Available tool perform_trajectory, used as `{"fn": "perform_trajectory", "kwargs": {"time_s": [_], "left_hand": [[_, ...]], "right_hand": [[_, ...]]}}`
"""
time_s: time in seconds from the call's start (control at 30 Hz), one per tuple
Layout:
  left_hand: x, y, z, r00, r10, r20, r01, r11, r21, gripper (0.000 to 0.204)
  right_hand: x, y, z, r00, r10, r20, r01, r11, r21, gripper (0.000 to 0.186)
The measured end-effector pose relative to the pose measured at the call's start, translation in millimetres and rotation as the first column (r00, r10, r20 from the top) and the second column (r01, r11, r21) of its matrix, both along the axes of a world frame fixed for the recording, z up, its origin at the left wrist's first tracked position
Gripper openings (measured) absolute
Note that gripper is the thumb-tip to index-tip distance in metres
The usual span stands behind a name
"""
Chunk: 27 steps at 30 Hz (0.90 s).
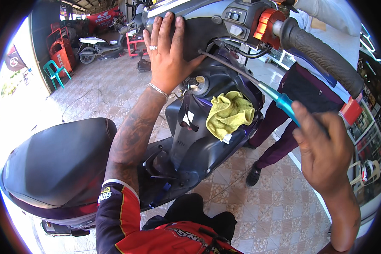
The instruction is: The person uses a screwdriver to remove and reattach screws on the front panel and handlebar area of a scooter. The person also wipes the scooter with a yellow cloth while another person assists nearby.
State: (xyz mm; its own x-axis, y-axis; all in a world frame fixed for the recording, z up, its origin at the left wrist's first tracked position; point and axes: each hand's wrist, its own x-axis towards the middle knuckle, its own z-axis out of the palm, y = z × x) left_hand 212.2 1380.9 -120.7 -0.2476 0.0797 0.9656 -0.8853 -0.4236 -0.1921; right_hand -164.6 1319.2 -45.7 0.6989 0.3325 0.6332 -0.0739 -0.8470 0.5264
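My left hand (167, 53) lies flat with fingers stretched over the dark handlebar cover (199, 31) of a scooter; a ring and a bracelet are on it. In my right hand (326, 148) is a screwdriver (285, 105) with a teal handle, its long shaft slanting up and left. The tip meets the lower edge of the cover, close to my left thumb; whether it sits in a screw is too small to tell. Below hangs the ignition key area (197, 86) with a dark strap. A yellow-green cloth (230, 115) rests on the scooter's front panel.
The black grip (321, 55) and orange-red switch housing (269, 27) jut out at upper right. Another person in purple trousers (279, 135) stands beyond the scooter. The seat (59, 161) is at left. Farther off are a green chair (54, 73) and a parked white motorbike (95, 48).
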Motion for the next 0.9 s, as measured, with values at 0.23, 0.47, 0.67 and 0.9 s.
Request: {"fn": "perform_trajectory", "kwargs": {"time_s": [0.23,0.47,0.67,0.9], "left_hand": [[0,1,1,1.0,-0.012,-0.019,0.013,1.0,0.013,0.107],[0,-1,0,1.0,-0.023,-0.009,0.023,1.0,-0.004,0.109],[0,1,0,0.999,-0.022,-0.036,0.023,1.0,0.015,0.109],[1,-1,1,0.999,-0.037,-0.01,0.037,0.999,-0.002,0.11]], "right_hand": [[0,-7,12,0.995,0.038,-0.091,0.027,0.781,0.623,0.04],[-14,-21,15,0.983,-0.012,-0.182,0.183,0.002,0.983,0.035],[-1,-18,3,0.991,-0.137,-0.001,0.129,0.934,0.333,0.037],[-5,-19,14,0.972,-0.034,-0.234,0.234,-0.005,0.972,0.044]]}}
